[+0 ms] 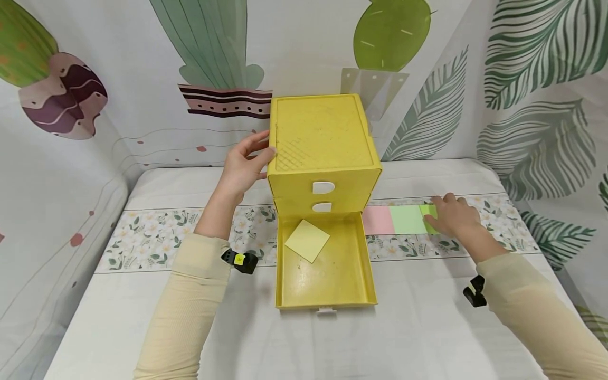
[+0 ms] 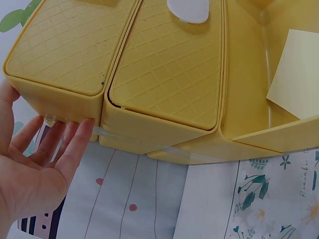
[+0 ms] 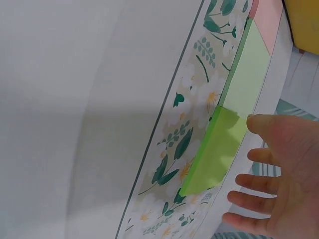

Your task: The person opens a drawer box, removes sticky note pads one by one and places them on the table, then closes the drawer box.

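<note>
A yellow drawer cabinet stands in the middle of the table, its bottom drawer pulled out. A pale yellow sticky note pad lies in that drawer, turned at an angle. My left hand rests against the cabinet's upper left side, fingers spread along the wall and thumb near the top edge. To the right, my right hand is over the bright green sticky note pad, fingers extended and apart. Beside that pad sit a mint green pad and a pink pad in one row.
White tab handles mark the two closed upper drawers. A floral strip runs across the white tablecloth under the pads. Behind the table hangs a curtain printed with cacti and leaves.
</note>
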The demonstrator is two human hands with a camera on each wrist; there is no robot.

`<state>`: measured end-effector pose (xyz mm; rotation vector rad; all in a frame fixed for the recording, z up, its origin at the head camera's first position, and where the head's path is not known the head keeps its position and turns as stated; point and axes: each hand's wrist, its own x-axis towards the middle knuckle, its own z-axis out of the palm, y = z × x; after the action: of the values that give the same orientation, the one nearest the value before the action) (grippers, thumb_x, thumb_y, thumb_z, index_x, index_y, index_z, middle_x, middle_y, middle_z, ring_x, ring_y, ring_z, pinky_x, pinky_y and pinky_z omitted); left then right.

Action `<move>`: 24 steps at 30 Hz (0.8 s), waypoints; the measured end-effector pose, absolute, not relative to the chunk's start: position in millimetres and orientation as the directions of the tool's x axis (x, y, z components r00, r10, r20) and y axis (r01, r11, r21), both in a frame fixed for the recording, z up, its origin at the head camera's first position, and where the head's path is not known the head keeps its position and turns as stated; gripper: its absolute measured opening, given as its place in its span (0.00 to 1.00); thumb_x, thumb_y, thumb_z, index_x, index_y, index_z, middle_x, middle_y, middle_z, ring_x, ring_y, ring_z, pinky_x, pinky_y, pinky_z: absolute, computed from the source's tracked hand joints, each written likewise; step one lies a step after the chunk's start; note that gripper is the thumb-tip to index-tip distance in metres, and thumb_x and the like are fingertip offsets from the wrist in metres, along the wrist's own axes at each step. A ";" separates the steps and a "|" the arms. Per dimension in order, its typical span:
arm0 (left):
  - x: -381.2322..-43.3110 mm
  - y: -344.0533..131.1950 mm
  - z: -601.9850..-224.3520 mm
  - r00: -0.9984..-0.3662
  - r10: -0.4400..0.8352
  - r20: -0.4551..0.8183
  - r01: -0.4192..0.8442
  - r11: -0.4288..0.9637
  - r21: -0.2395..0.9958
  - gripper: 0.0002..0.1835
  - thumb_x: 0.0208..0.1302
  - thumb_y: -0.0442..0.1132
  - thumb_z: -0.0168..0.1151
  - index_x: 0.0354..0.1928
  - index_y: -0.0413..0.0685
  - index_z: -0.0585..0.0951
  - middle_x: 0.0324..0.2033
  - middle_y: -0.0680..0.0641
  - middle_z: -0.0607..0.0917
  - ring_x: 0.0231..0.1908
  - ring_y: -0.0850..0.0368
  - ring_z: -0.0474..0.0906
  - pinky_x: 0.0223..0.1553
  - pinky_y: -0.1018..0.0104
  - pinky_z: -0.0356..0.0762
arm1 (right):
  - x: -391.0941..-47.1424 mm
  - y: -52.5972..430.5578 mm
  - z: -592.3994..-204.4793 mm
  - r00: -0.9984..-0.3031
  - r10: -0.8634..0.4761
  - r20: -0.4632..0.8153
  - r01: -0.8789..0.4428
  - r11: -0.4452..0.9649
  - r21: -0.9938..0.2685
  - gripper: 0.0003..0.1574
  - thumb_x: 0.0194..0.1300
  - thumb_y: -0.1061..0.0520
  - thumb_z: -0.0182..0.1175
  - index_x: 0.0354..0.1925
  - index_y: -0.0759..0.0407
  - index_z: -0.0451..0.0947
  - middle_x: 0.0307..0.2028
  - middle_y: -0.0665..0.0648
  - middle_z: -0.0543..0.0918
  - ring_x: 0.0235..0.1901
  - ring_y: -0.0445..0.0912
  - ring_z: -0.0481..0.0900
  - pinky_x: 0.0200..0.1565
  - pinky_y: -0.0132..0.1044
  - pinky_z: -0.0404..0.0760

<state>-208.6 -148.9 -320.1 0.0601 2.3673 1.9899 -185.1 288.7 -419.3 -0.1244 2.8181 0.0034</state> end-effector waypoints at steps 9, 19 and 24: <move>-208.2 -149.2 -320.5 -0.998 0.057 -0.019 -0.009 0.174 0.985 0.24 0.63 0.45 0.58 0.62 0.65 0.70 0.57 0.51 0.73 0.52 0.56 0.73 0.42 0.61 0.82 | -179.1 280.7 -414.8 -0.960 -0.189 -0.207 -0.195 0.981 0.008 0.33 0.64 0.48 0.55 0.60 0.66 0.64 0.52 0.73 0.68 0.49 0.68 0.68 0.41 0.62 0.74; -209.5 -149.5 -320.1 -0.998 0.057 -0.021 -0.011 0.177 0.984 0.24 0.63 0.46 0.58 0.62 0.66 0.70 0.57 0.51 0.73 0.52 0.56 0.74 0.42 0.60 0.82 | -164.7 253.9 -400.7 -0.936 -0.345 -0.071 -0.348 0.937 0.027 0.28 0.60 0.50 0.60 0.53 0.65 0.71 0.45 0.68 0.75 0.40 0.61 0.75 0.33 0.53 0.78; -206.6 -147.8 -314.6 -0.998 0.059 -0.034 -0.022 0.180 0.983 0.25 0.64 0.44 0.58 0.63 0.64 0.69 0.57 0.50 0.72 0.52 0.55 0.73 0.43 0.59 0.81 | -158.4 237.5 -393.1 -0.909 -0.418 -0.013 -0.418 0.907 0.049 0.28 0.57 0.50 0.64 0.52 0.64 0.73 0.42 0.65 0.77 0.37 0.59 0.77 0.31 0.51 0.79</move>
<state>-206.6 -147.8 -314.6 0.0362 2.3641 1.9713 -158.4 237.5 -393.1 -0.6712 3.0655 0.0802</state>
